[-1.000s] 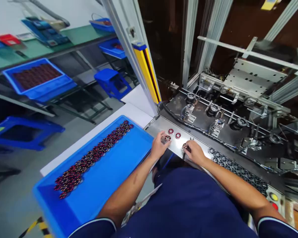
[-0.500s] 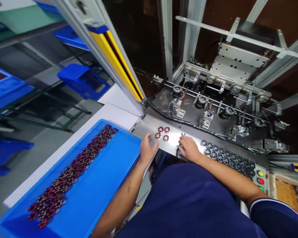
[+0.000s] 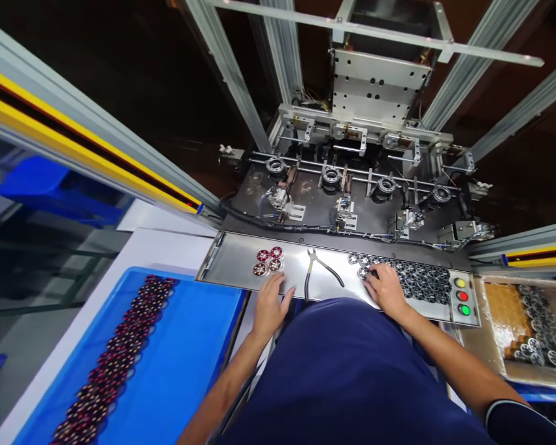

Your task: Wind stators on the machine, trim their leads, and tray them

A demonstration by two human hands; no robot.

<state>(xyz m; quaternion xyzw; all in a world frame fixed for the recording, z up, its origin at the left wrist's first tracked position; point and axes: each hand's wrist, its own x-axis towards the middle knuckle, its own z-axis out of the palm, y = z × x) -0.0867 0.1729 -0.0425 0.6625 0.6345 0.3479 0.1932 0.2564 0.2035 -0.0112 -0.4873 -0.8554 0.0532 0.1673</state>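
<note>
Several red-and-silver round parts (image 3: pixel 269 261) lie grouped on the left of the metal ledge (image 3: pixel 236 250). Just below them my left hand (image 3: pixel 271 304) rests at the ledge's front edge, thumb and fingers apart, holding nothing. Pliers (image 3: pixel 311 267) with dark handles lie spread open between my hands. At the left end of the dark round parts (image 3: pixel 421 281), my right hand (image 3: pixel 385 287) has its fingertips bent down on one; whether it is gripped is hard to tell.
A blue tray (image 3: pixel 180 364) with rows of red-and-black parts stands at the left. Behind the ledge is a machine with several round fixtures (image 3: pixel 331 179). Yellow, red and green buttons (image 3: pixel 463 296) and a box (image 3: pixel 491 364) of parts are at the right.
The view has turned right. My right hand has left the pliers and moved right to the dark round parts. My left hand has moved slightly down from the red parts.
</note>
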